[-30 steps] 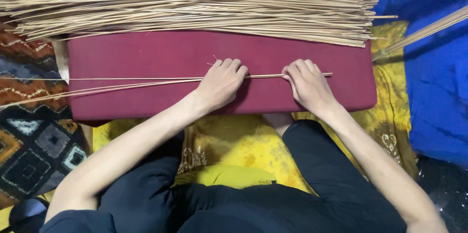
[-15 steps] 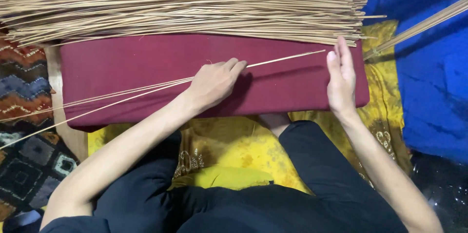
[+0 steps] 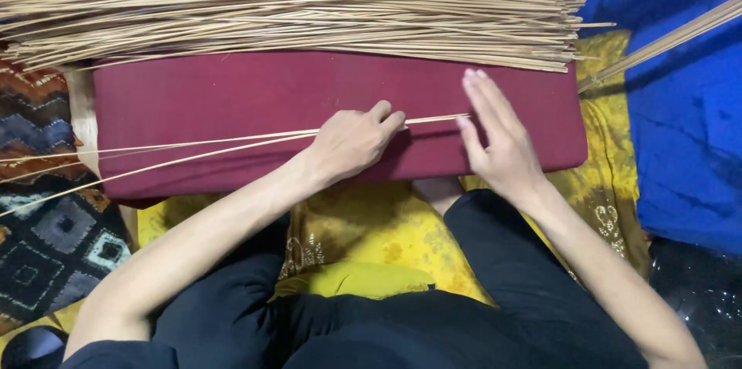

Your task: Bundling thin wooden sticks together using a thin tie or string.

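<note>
A few thin tan sticks (image 3: 232, 145) lie lengthwise across the maroon padded board (image 3: 232, 91), which rests over the person's lap; they run from beyond its left edge, where they fan slightly apart, to a point right of the board's middle. The left hand (image 3: 352, 141) sits near the middle of the board, toward its near edge, fingers curled and closed down on the sticks, pinning them to the cloth. The right hand (image 3: 495, 137) lies just beside the sticks' right ends, toward the board's right edge, flat and open with fingers stretched out and pointing to the far edge; the tips of the sticks meet it at about the thumb side of the palm, though whether they truly touch cannot be told. The two hands are near each other but apart. Along the far edge of the board lies a thick pile of like sticks (image 3: 309, 10), spanning nearly its whole length. A yellow patterned cloth (image 3: 371, 234) shows under the board, a blue cloth (image 3: 680, 129) off its right edge, and a patterned rug (image 3: 46, 245) off its left.
</note>
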